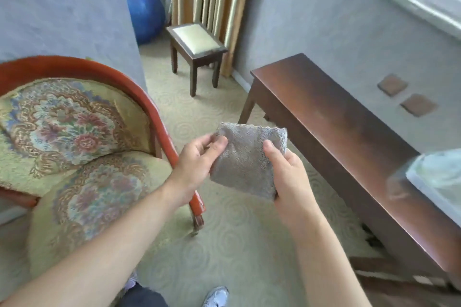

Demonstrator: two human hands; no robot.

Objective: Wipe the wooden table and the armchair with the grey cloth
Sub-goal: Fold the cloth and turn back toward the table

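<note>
Centre frame: I have the grey cloth (245,157) folded and held in the air between both hands, over the carpet (224,244). Left hand (197,161) pinches its left edge, thumb on top. Right hand (284,172) grips its right edge, fingers curled underneath. Armchair (74,132) fills the left of frame; wooden table (336,127) runs down the right. Small stool (197,45) at upper centre.
</note>
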